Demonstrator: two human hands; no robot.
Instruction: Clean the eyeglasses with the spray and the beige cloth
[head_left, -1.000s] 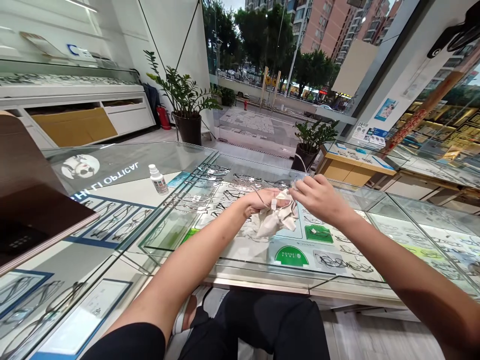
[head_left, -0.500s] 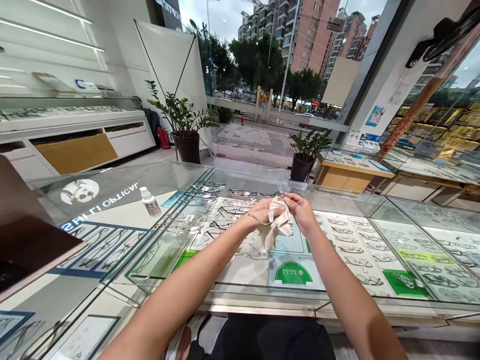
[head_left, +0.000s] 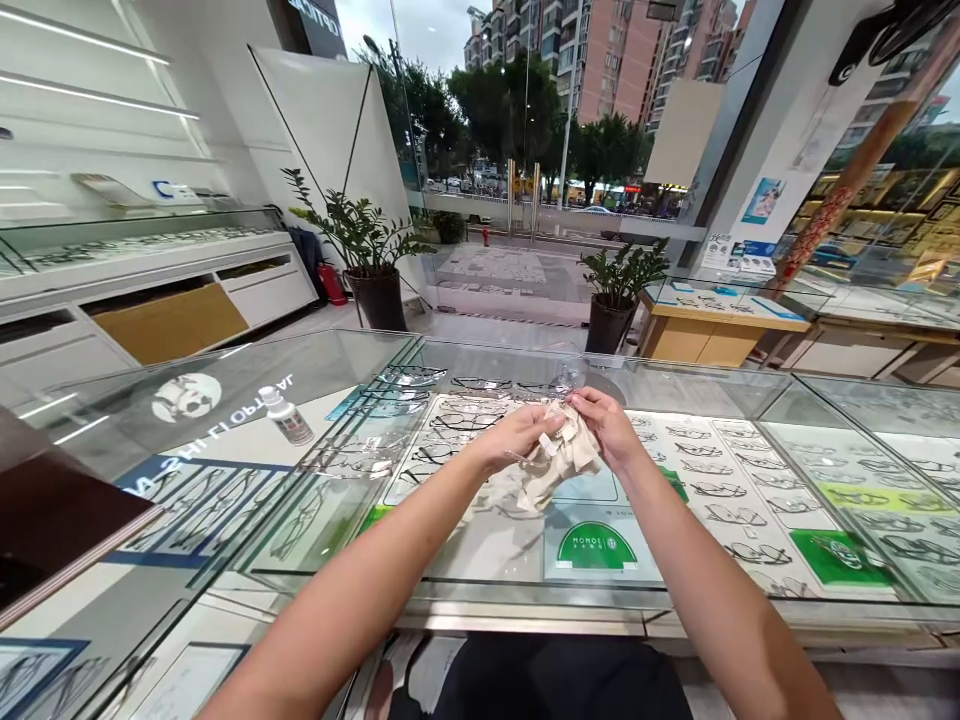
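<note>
Above the glass display case, my left hand point(head_left: 519, 438) is closed on a crumpled cream cloth point(head_left: 562, 462). My right hand point(head_left: 606, 425) pinches a pair of thin-framed glasses point(head_left: 571, 378) at the cloth's upper right edge. One clear lens shows just beyond the fingertips. A thin temple sticks out by my left wrist, and the rest of the frame is hidden by the cloth and fingers. The cloth hangs down between both hands.
Rows of glasses lie inside the glass case point(head_left: 480, 590) below. A white bottle point(head_left: 286, 416) stands on the glass at the left. A dark brown panel point(head_left: 60, 510) juts in at the left edge. Potted plants point(head_left: 381, 300) stand beyond the case.
The cloth is bunched differently and spreads further to the right, under my right hand. The view has shifted slightly. Both hands keep their hold.
</note>
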